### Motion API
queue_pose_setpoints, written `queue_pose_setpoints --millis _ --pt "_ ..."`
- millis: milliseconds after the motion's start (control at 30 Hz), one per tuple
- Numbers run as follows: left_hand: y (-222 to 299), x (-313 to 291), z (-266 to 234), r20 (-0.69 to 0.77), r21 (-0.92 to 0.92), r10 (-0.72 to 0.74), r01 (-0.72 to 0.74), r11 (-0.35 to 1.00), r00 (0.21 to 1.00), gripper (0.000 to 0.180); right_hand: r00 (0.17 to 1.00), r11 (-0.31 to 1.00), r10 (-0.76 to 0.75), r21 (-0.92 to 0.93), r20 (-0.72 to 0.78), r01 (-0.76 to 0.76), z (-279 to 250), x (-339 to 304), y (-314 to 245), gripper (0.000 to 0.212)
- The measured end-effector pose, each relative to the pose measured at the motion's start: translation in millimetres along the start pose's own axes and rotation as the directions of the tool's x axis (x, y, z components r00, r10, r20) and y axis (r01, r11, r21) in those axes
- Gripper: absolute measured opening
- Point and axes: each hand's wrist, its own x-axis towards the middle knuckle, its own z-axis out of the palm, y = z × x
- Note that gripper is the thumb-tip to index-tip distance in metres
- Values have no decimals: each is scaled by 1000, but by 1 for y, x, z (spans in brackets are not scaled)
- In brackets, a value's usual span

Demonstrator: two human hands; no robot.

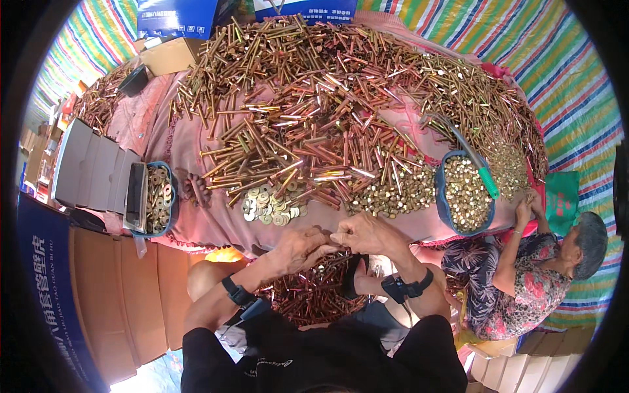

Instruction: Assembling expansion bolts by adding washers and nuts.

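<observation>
My left hand (303, 249) and my right hand (368, 234) meet fingertip to fingertip in front of the table's near edge. Both are closed in a pinch; whatever sits between the fingers is too small and covered to make out. Just beyond the left hand lies a heap of flat washers (275, 205). Loose brass-coloured nuts (396, 196) are spread past the right hand. Long coppery bolts (288, 141) cover much of the pink cloth (203, 226). Below my hands, between my legs, is another mass of reddish bolts (304, 296).
At the right, a blue basin (440, 206) of nuts has a curved metal tool with a green handle (488, 183) across it. Washers fill a basin (175, 206) at the left. Another person (524, 278) sits at right, hands by the table. Cartons (141, 288) stand at left.
</observation>
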Motion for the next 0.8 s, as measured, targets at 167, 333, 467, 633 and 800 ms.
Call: queue_pose_setpoints --millis 167,333,467,633,800 --pt "-12 -8 -30 -160 56 -159 170 984 974 13 982 985 -171 25 -79 174 19 10 6 29" --pt "-33 -14 -94 -515 219 -320 483 848 795 10 974 980 -197 -7 -114 197 26 12 2 25" --pt "-45 -27 -116 -594 228 -248 456 860 765 10 979 984 -180 -7 -96 181 29 18 7 24" --pt "-43 -32 -113 -476 335 -398 580 742 784 11 984 992 -120 -43 -131 115 27 12 0 23" --pt "-52 -34 -112 -452 394 -386 569 722 804 14 986 992 -104 -81 -134 94 25 16 -10 24"
